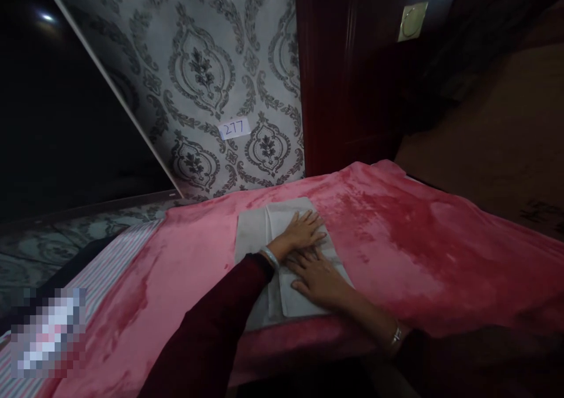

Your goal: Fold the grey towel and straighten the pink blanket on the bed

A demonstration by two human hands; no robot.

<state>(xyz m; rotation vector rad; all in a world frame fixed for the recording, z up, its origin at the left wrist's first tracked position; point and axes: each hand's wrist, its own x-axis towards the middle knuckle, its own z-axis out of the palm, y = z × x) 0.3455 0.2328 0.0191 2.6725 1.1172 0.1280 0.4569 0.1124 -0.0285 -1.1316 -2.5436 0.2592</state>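
A light grey, flat folded sheet of cloth or similar material (252,233) lies on the pink blanket (189,257). Its right part is folded over, with a crease running lengthwise near the middle. My left hand (303,231), with a bangle at the wrist, lies flat on the upper part of this folded layer, fingers spread. Just below it, my right hand (321,279) also rests flat on the folded layer, fingers apart and pointing up and left. The fingertips of my right hand come close to my left hand. Neither hand grips anything.
Striped fabric (118,254) shows along the blanket's left edge. A large dark screen-like panel (74,116) stands at left. Behind are patterned wallpaper (202,69) with a paper label reading 277 (235,128), and a dark red panel (343,81) with a switch plate (413,22).
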